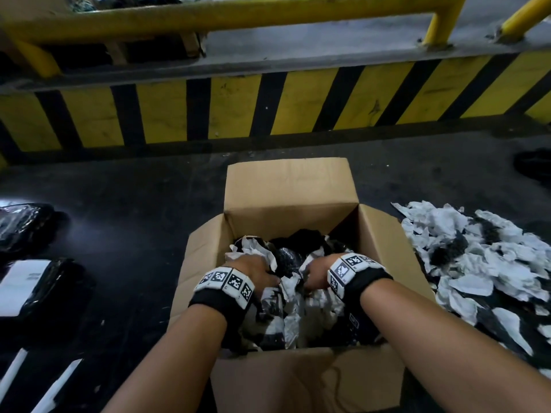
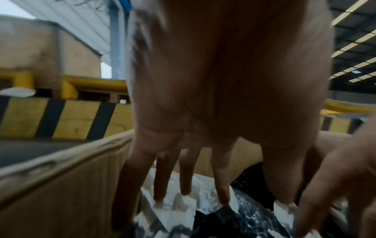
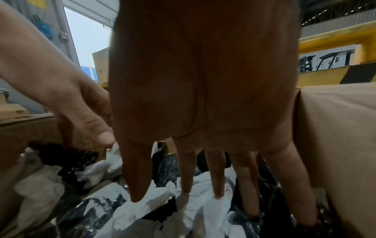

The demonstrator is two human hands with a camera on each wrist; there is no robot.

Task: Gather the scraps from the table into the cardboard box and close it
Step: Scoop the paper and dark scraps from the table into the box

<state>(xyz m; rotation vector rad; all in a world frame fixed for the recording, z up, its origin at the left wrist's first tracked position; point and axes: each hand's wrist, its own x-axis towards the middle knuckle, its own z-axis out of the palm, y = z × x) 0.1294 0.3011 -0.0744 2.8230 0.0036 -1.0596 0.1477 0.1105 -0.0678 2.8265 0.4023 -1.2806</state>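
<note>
An open cardboard box [image 1: 286, 186] stands on the dark table, its flaps spread outward. White and black plastic scraps [image 1: 293, 296] fill it. Both hands are inside the box, side by side. My left hand [image 1: 259, 271] presses straight fingers [image 2: 186, 180] down onto the scraps [image 2: 195, 202] near the left wall [image 2: 61, 193]. My right hand [image 1: 317, 274] does the same, fingers [image 3: 217, 177] spread and straight on the crumpled scraps [image 3: 158, 207]. A large pile of loose scraps [image 1: 483, 257] lies on the table right of the box.
Black wrapped packages [image 1: 26, 228] [image 1: 35, 290] and white strips [image 1: 59, 383] lie at the left. A yellow-and-black striped barrier [image 1: 268, 105] with a yellow railing [image 1: 238, 13] runs behind the table. A dark object [image 1: 533, 163] sits at the far right.
</note>
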